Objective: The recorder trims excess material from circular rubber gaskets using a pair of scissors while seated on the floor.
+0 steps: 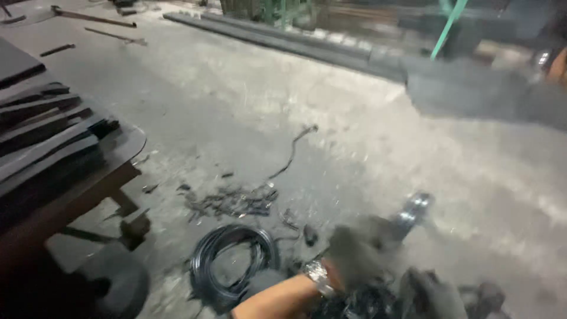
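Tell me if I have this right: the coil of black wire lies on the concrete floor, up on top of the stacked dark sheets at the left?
Not quite. The coil of black wire lies on the concrete floor, but not on the stacked dark sheets. Those sit on a low table at the left, and the coil is on the ground beside it, near the person's wrist with the watch. The head view shows this.

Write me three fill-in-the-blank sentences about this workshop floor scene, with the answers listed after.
1. The gloved left hand wears a ____ at its wrist.
2. The coil of black wire lies on the concrete ____.
3. The dark flat sheets are stacked on a bench at the ____ edge of the view.

Missing words: wristwatch; floor; left
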